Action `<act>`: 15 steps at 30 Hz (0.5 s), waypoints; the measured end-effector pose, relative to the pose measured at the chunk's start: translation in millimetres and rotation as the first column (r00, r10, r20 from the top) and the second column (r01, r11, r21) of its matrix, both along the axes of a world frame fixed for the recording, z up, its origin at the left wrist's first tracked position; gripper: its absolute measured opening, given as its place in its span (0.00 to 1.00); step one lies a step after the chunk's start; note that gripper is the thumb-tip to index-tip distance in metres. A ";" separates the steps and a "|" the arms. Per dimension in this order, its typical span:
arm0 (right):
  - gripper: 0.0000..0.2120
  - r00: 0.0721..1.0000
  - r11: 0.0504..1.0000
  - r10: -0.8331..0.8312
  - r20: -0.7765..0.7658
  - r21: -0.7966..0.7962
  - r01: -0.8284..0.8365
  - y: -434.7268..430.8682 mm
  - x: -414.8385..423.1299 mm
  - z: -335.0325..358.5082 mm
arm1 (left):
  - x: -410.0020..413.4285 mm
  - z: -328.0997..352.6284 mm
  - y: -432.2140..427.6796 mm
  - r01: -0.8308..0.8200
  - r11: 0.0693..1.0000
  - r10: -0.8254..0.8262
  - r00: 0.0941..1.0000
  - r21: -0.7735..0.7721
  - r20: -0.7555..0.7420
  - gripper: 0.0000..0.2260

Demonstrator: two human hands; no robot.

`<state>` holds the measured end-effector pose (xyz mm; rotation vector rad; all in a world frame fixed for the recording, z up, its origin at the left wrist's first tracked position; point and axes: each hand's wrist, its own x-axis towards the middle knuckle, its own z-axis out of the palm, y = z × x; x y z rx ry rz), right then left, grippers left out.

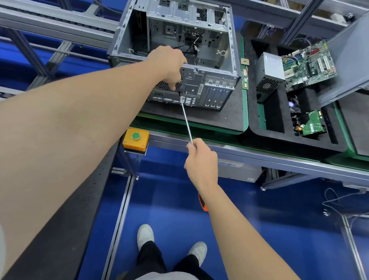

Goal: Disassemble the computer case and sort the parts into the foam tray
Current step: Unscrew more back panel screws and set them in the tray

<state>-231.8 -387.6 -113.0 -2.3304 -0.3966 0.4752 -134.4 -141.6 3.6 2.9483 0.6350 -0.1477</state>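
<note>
The open grey computer case (213,55) stands on a black mat with its rear panel facing me. My left hand (168,64) grips the case's top rear edge, fingers curled down over the fan grille. My right hand (201,162) grips a long screwdriver (186,116); its thin shaft runs up-left and its tip meets the rear panel just under my left fingers. Its orange handle end shows below my wrist. To the right lies the black foam tray (265,131), holding a power supply (268,73), a motherboard (311,65) and a green-boarded drive (312,125).
A yellow box with a green push button (136,138) sits on the aluminium bench rail at the front. A small green circuit strip (244,76) lies between case and tray. A grey side panel (354,59) leans at the right. Blue floor and my white shoes are below.
</note>
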 end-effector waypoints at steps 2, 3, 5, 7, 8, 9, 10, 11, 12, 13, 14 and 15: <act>0.12 0.921 0.935 0.041 -0.386 0.340 0.101 -1.4 2.4 0.2 | -0.1 0.3 -0.3 0.006 1.000 -0.006 1.000 -0.004 0.006 0.44; 0.13 0.818 0.861 0.121 -0.562 0.470 0.195 -1.3 1.9 1.5 | -0.1 0.5 -0.1 0.010 1.000 -0.010 1.000 -0.003 0.005 0.45; 0.14 0.592 0.721 0.252 -0.766 0.556 0.413 0.9 -0.3 5.9 | 0.3 -0.3 0.9 0.018 1.000 -0.018 1.000 0.003 0.002 0.45; 0.13 0.366 0.603 0.353 -0.861 0.509 0.614 5.0 -2.1 9.2 | 0.7 -0.7 1.0 0.012 1.000 -0.012 1.000 0.000 0.008 0.45; 0.12 0.274 0.550 0.403 -0.874 0.470 0.691 6.6 -3.0 11.4 | 0.8 -0.6 0.8 0.010 1.000 -0.010 1.000 0.005 0.004 0.45; 0.11 0.225 0.515 0.431 -0.874 0.443 0.734 8.2 -2.8 13.5 | 1.0 -0.7 1.1 0.010 1.000 -0.010 1.000 0.012 -0.002 0.45; 0.10 0.221 0.507 0.431 -0.875 0.438 0.742 10.0 -2.1 15.0 | 1.1 -1.2 1.4 0.010 1.000 -0.010 1.000 0.012 -0.003 0.45; 0.10 0.243 0.527 0.409 -0.879 0.445 0.724 12.6 -1.1 16.8 | 1.1 -1.7 1.3 0.008 1.000 -0.008 1.000 0.006 0.000 0.45; 0.09 0.273 0.565 0.378 -0.885 0.454 0.689 16.3 0.0 18.5 | 1.1 -1.5 1.0 0.005 1.000 -0.005 1.000 -0.003 0.005 0.44; 0.10 0.303 0.611 0.345 -0.889 0.457 0.646 20.1 0.5 19.4 | 0.8 -1.3 0.8 0.004 1.000 -0.004 1.000 -0.010 0.007 0.44; 0.10 0.331 0.655 0.311 -0.891 0.453 0.605 23.7 0.2 20.5 | 0.7 -0.9 1.3 0.005 1.000 -0.005 1.000 -0.013 0.006 0.43; 0.11 0.362 0.693 0.273 -0.892 0.443 0.569 26.3 -0.2 21.7 | 0.5 -0.8 1.6 0.007 1.000 -0.007 1.000 -0.012 0.001 0.42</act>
